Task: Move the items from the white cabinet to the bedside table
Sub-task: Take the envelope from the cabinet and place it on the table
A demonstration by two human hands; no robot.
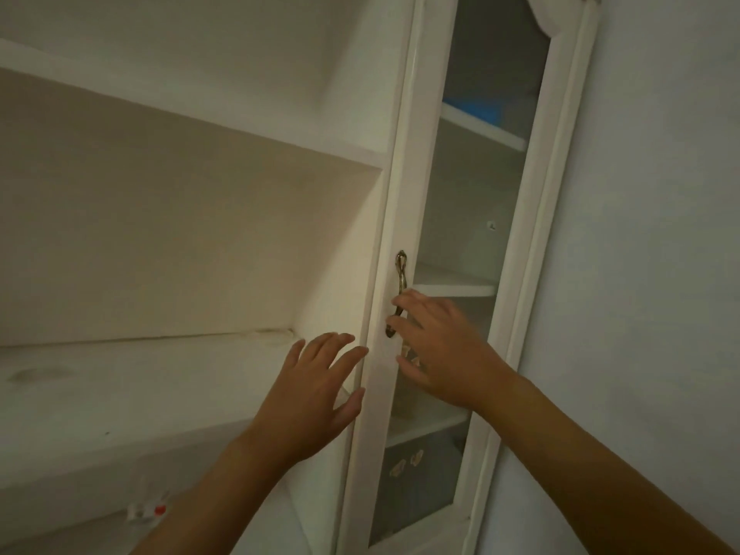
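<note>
Reaching for the door, your left hand (316, 390) is spread flat, fingers wide and holding nothing, just beside the frame edge of the white cabinet (404, 186). Your right hand (440, 346) has its fingers curling loosely about the brass handle (400, 290); whether they have closed on it you cannot tell. You seem to be at the opening step. Next, grip the handle firmly and swing the glass door (484, 194) clear. Farther in, behind the glass, a blue item (476, 110) lies on the upper shelf (480, 128), untouched.
</note>
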